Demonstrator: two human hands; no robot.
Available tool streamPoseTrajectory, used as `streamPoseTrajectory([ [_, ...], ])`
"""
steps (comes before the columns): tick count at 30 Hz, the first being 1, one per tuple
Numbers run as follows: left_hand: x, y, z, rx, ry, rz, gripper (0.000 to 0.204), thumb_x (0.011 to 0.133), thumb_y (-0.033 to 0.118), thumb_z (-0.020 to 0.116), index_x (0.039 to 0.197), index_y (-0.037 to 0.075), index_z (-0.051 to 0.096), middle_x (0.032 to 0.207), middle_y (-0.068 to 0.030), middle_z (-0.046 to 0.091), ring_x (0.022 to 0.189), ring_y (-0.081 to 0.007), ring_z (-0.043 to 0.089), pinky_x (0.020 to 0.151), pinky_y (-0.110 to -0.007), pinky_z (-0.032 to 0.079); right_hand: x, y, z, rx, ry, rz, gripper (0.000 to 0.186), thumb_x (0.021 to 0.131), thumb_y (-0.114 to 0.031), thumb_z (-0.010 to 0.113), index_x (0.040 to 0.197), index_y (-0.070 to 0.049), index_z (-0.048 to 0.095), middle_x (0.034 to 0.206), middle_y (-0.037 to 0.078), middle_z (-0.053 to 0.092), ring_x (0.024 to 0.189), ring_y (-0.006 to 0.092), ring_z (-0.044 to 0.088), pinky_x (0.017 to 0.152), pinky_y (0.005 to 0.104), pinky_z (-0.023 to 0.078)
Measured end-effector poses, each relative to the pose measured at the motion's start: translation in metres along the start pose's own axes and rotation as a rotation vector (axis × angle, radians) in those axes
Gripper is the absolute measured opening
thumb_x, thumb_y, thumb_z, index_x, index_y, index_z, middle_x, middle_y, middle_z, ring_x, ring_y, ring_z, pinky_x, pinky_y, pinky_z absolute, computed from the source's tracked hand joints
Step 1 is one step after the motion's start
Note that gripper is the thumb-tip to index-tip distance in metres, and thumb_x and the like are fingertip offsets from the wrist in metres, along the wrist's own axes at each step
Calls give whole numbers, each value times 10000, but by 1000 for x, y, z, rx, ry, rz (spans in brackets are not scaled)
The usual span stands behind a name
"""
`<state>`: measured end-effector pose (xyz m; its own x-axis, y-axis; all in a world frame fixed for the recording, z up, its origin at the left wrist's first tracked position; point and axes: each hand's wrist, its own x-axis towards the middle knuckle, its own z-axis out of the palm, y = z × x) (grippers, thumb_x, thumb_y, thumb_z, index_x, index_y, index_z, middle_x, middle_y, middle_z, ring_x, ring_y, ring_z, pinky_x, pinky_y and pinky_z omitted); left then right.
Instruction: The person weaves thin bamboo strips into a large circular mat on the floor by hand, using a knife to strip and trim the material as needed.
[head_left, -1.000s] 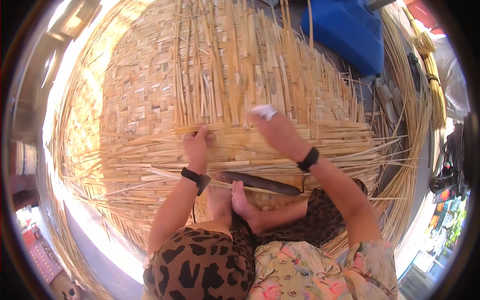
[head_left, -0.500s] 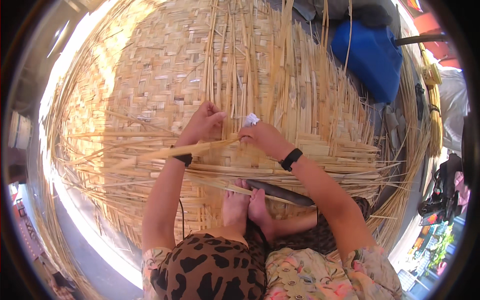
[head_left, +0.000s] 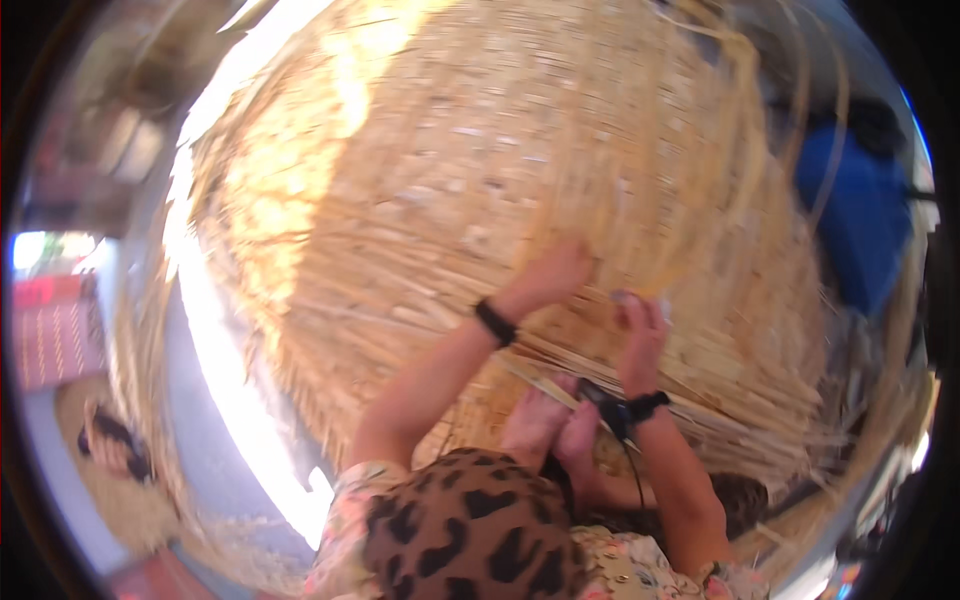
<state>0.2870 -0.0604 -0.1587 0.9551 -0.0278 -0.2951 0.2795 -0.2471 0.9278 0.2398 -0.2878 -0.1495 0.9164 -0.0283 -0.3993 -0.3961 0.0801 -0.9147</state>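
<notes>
A woven mat of pale, straw-coloured split strips [head_left: 440, 150] spreads under both hands, blurred by motion. My left hand [head_left: 553, 272] is over its middle, fingers curled closed among long loose strips; whatever they hold is hidden. To the right is my right hand [head_left: 643, 335], fingers raised and partly bent beside the strips, with something white at a finger. Smear hides whether it grips a strip. Curved long strips [head_left: 745, 150] arch up at the far right. A flat strip [head_left: 543, 383] crosses my bare feet [head_left: 530, 425] at the mat's near part.
A blue plastic container [head_left: 857, 215] stands beyond the mat's right edge. Loose strip ends fan out along the mat's sides. Bright sunlight falls along the left edge, and a person's hand [head_left: 108, 450] with a dark object shows at the far left.
The view has swung, shifting the scene rightward. My right hand has turned its fingers upward, and the strip that it held across my left wrist no longer shows there. Long strips at the far right now arch.
</notes>
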Motion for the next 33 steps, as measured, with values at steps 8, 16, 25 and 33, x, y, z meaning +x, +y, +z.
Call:
streamPoseTrajectory([
  [8,27,50,-8,209,-177,-187,357,890,219,750,1127,-37,675,972,-259,755,856,-377,727,756,-446,584,1,2,-7,16,-90,-118,169,1114,-175,662,1095,-47,770,891,-44,605,832,71,540,769,254,450],
  [16,-1,7,-13,-283,-155,-233,268,922,96,830,1175,32,769,874,-18,731,721,-104,674,618,-316,551,26,-25,20,-316,-50,3,132,1016,-191,774,1052,-67,750,785,30,705,754,150,687,700,333,542],
  [25,-33,-19,12,-735,277,-145,229,1012,-78,680,1206,8,765,1250,-104,788,984,-176,765,849,-327,651,86,-39,-14,-777,-575,-448,265,996,-106,716,1249,-68,786,951,184,770,856,337,737,834,449,608],
  [33,-68,-23,-9,-720,427,-96,218,1026,-109,580,1076,16,752,1407,-173,735,1294,-263,712,945,-347,648,21,-12,-11,-1221,-292,-1110,384,1014,-50,633,1333,-193,793,978,237,769,916,395,750,799,482,603],
])
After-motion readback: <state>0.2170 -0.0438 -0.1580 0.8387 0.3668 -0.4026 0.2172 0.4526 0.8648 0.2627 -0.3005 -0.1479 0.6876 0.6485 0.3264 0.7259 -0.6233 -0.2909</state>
